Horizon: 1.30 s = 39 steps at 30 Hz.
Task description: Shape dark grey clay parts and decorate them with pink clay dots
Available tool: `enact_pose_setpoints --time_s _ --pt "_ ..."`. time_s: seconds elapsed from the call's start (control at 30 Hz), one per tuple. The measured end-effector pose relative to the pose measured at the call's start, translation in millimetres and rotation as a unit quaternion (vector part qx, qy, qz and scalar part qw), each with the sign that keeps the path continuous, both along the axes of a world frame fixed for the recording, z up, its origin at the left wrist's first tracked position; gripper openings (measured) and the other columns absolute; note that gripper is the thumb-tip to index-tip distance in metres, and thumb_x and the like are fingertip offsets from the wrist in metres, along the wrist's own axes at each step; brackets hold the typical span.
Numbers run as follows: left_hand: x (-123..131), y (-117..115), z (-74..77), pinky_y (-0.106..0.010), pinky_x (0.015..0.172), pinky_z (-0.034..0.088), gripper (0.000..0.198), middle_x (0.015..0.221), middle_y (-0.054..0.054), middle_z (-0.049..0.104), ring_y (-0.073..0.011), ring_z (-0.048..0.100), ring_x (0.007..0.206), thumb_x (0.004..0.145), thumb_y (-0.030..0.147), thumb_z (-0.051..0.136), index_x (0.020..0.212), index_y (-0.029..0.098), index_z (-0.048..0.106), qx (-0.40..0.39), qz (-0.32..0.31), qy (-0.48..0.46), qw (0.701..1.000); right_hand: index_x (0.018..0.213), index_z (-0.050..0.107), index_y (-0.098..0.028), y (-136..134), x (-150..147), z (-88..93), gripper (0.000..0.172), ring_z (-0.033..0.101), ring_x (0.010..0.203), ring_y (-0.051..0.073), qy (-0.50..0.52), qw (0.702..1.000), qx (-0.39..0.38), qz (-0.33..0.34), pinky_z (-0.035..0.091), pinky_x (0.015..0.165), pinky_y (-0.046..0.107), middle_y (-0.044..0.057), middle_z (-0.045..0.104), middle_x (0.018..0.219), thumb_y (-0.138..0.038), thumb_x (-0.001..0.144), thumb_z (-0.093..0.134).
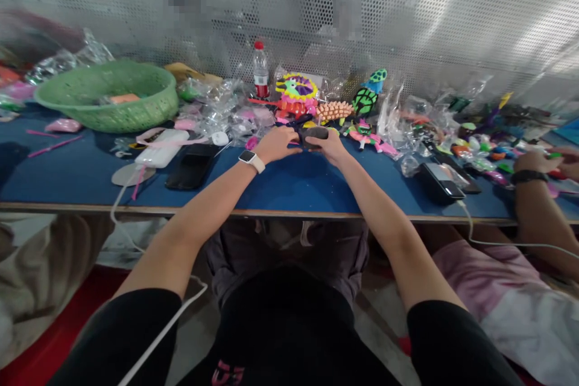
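Note:
Above the blue table, my right hand (333,146) grips a small dark grey piece (315,132) with a rounded, flat-looking face; its exact kind cannot be made out. My left hand (278,145), with a watch on the wrist, faces it from the left. The left fingers and thumb curl toward a dark bit at the grey piece's left side, and what lies between them is too small to name. Just behind both hands stand a colourful frilled toy figure (296,93), a spiky orange toy (333,111) and a pink toy figure (365,134).
A green basket (149,105) stands left, with a white power bank (161,149) and black phone (192,166) before it. A bottle (260,72) and green-black turtle toy (365,99) stand at the back. Right are a black device (436,183), plastic bags and another person's hand (538,161).

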State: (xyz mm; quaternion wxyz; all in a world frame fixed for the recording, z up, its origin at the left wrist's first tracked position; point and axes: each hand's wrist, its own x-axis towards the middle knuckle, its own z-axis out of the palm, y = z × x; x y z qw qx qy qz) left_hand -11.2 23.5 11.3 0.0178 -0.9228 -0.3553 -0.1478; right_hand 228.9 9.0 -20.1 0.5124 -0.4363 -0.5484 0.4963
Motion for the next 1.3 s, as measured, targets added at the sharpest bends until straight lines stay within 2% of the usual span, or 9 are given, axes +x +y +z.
enact_pose_setpoints --time_s 0.17,0.27,0.37,0.53,0.73,0.87,0.97,1.13,1.3 --pt "-37 14 7.9 -0.055 0.129 0.05 0.053 0.15 -0.016 0.081 -0.0415 0.07 0.146 0.104 0.047 0.076 0.149 0.02 0.082 0.008 0.044 0.003 0.999 0.114 0.079 -0.025 -5 6 9.1 0.057 0.082 0.085 0.027 -0.108 0.994 0.006 0.01 0.076 0.07 0.044 0.008 0.082 0.102 -0.056 0.077 0.11" --pt "-66 26 7.9 -0.049 0.129 0.052 0.064 0.145 -0.014 0.083 -0.0379 0.075 0.139 0.101 0.062 0.077 0.152 0.022 0.081 -0.017 0.013 -0.008 1.0 0.109 0.083 -0.024 -13 2 15.3 0.057 0.074 0.071 0.022 -0.167 0.983 0.011 0.081 0.073 0.069 0.045 0.005 0.08 0.087 -0.066 0.08 0.108" --pt "-83 39 2.9 -0.047 0.123 0.056 0.068 0.14 -0.018 0.084 -0.0387 0.077 0.134 0.092 0.061 0.087 0.145 0.019 0.083 -0.014 0.019 -0.022 0.999 0.092 0.084 -0.024 -20 -3 20.5 0.057 0.07 0.074 0.021 -0.225 0.961 0.061 0.151 0.07 0.077 0.042 0.002 0.078 0.079 -0.074 0.076 0.106" --pt "-84 54 -8.7 -0.043 0.111 0.061 0.046 0.117 -0.01 0.085 -0.0335 0.08 0.114 0.086 0.051 0.09 0.124 0.025 0.088 -0.049 0.021 -0.016 0.998 0.085 0.084 -0.025 -19 0 23.8 0.058 0.071 0.078 0.023 -0.314 0.933 0.149 0.09 0.061 0.081 0.04 0.004 0.08 0.078 -0.083 0.086 0.093" --pt "-78 68 -9.9 -0.042 0.103 0.063 0.024 0.103 -0.009 0.083 -0.0325 0.079 0.102 0.085 0.042 0.089 0.102 0.025 0.088 -0.082 0.017 -0.042 0.996 0.071 0.079 -0.026 -8 11 18.1 0.051 0.068 0.083 0.026 -0.383 0.904 0.182 0.049 0.06 0.092 0.047 0.007 0.073 0.077 -0.068 0.099 0.09" --pt "-68 56 -3.5 -0.045 0.111 0.062 0.037 0.118 -0.012 0.085 -0.0327 0.079 0.113 0.094 0.038 0.086 0.127 0.021 0.088 -0.062 0.018 -0.092 0.994 0.092 0.085 -0.026 -10 6 17.2 0.029 0.072 0.096 0.029 -0.331 0.922 0.2 0.02 0.062 0.103 0.052 0.009 0.079 0.096 -0.052 0.097 0.096" --pt "-50 34 3.7 -0.051 0.121 0.059 0.053 0.136 -0.013 0.082 -0.0336 0.078 0.128 0.099 0.032 0.085 0.15 0.021 0.08 -0.025 -0.011 -0.153 0.988 0.109 0.084 -0.025 -13 -7 15.8 0.035 0.075 0.092 0.028 -0.237 0.96 0.151 0.01 0.067 0.097 0.051 0.008 0.081 0.099 -0.055 0.096 0.097" --pt "-19 7 4.5 -0.047 0.113 0.064 0.037 0.136 -0.014 0.082 -0.0284 0.079 0.117 0.104 0.025 0.082 0.141 0.021 0.081 -0.021 -0.05 -0.233 0.971 0.12 0.075 -0.028 -12 -20 12.4 0.059 0.077 0.089 0.028 -0.102 0.991 0.088 -0.014 0.071 0.078 0.047 0.005 0.078 0.097 -0.063 0.083 0.105" --pt "-6 5 -7.0 -0.044 0.106 0.066 0.053 0.137 -0.016 0.082 -0.0284 0.08 0.117 0.101 0.039 0.092 0.148 0.019 0.075 -0.072 -0.042 -0.312 0.946 0.112 0.072 -0.031 -10 -14 14.9 0.063 0.077 0.093 0.028 -0.077 0.991 0.102 -0.046 0.071 0.085 0.049 0.003 0.078 0.096 -0.067 0.075 0.106"
